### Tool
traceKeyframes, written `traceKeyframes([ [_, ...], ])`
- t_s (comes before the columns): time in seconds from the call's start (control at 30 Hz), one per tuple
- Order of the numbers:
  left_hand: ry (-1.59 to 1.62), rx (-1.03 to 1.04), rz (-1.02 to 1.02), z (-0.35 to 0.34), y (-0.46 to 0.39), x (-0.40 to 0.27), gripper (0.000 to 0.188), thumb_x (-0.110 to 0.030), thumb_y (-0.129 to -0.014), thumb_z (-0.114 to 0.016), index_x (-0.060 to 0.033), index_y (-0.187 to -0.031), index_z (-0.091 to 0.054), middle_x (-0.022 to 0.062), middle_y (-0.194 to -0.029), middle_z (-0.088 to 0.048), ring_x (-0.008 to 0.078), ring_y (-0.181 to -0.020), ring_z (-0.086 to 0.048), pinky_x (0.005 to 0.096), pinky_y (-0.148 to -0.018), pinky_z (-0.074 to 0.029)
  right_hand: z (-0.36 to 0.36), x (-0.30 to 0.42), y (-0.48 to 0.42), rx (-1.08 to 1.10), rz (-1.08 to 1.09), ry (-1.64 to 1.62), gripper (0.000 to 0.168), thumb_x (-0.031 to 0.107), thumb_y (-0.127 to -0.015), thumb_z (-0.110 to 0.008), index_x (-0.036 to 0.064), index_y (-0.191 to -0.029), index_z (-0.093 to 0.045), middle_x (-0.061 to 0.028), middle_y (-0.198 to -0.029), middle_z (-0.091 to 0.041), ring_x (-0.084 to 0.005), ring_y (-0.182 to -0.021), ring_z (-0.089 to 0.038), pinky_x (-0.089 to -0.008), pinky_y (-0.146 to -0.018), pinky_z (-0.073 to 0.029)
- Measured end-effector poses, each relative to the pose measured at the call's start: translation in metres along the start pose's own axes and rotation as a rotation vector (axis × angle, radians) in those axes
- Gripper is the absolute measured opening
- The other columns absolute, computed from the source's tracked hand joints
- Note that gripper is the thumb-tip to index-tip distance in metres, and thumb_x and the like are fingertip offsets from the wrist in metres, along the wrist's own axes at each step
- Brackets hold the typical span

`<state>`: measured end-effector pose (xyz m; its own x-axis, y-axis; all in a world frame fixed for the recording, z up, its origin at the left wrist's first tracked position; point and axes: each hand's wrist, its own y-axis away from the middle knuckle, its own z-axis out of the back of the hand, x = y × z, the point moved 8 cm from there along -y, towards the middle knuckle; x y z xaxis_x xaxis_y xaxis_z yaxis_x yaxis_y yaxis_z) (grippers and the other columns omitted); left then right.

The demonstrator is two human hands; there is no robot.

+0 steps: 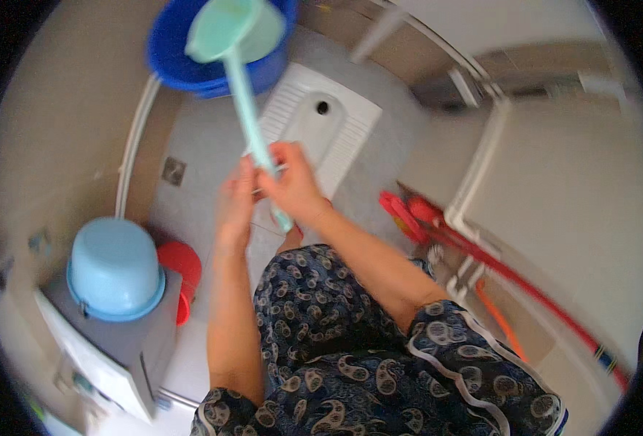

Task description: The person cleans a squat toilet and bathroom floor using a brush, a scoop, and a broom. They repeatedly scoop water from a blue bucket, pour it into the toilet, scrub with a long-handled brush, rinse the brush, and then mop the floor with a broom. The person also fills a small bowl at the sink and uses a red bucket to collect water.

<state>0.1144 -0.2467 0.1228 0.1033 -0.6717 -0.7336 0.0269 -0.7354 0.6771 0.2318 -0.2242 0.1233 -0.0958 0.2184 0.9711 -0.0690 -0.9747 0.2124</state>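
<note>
A pale green long-handled plastic dipper [242, 103] points away from me, its bowl over a large blue plastic tub [168, 60]. My right hand [294, 180] is closed on the lower part of the handle. Against the other side of the handle is my left hand [238, 201], its fingers raised; blur hides whether it grips. A thin white strip or cord shows between the hands, too blurred to name surely. Beyond them a white squat toilet pan [348, 131] is set in the grey floor.
At left, a light blue basin [115, 267] rests upside down on a grey cabinet [160, 321], beside a red bucket [182, 261]. A floor drain [173, 171] lies near the left wall. Red slippers [403, 215], a red pole [539, 297] and white pipes [476, 169] are at right.
</note>
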Motion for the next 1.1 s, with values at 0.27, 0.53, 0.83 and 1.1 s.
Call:
traceKeyframes([
  [0.27,-0.064,0.0,0.094,-0.056,0.035,0.071,0.03,-0.02,-0.083,-0.054,-0.0025,-0.107,-0.045,0.0076,-0.088,-0.054,0.0137,-0.077,-0.051,0.025,-0.065,-0.043,0.056,-0.032,0.108,0.324,0.005,-0.164,0.046,0.014,-0.073,-0.059,0.001,-0.115,-0.042,-0.0173,-0.098,-0.046,-0.0303,-0.091,-0.05,-0.0352,-0.078,-0.043],
  [0.53,-0.386,0.003,0.265,0.038,0.107,0.163,0.026,-0.009,-0.081,-0.049,-0.0033,-0.106,-0.047,0.005,-0.074,-0.053,0.009,-0.056,-0.046,0.0203,-0.046,-0.038,0.313,-0.256,0.322,-0.602,-0.694,0.241,0.026,0.025,-0.084,-0.054,0.004,-0.099,-0.056,-0.0043,-0.08,-0.058,-0.0116,-0.062,-0.056,-0.0242,-0.051,-0.046],
  [0.83,-0.386,-0.109,0.379,0.098,0.125,0.236,0.02,-0.012,-0.078,-0.054,-0.0085,-0.097,-0.049,0.0002,-0.068,-0.048,0.0084,-0.053,-0.044,0.0203,-0.044,-0.037,0.479,-0.273,0.411,-1.717,-0.65,-0.216,0.055,0.029,-0.082,-0.057,0.001,-0.123,-0.032,-0.0115,-0.079,-0.056,-0.0158,-0.053,-0.053,-0.0276,-0.042,-0.044],
  [1.1,-0.375,-0.178,0.459,0.126,0.121,0.264,0.018,-0.012,-0.079,-0.052,-0.0088,-0.097,-0.049,0.0006,-0.065,-0.045,0.0094,-0.049,-0.042,0.0215,-0.042,-0.038,0.508,-0.257,0.41,-1.746,-0.324,-0.21,0.031,0.021,-0.086,-0.051,-0.001,-0.105,-0.04,-0.0139,-0.08,-0.054,-0.0191,-0.055,-0.056,-0.0293,-0.042,-0.047],
])
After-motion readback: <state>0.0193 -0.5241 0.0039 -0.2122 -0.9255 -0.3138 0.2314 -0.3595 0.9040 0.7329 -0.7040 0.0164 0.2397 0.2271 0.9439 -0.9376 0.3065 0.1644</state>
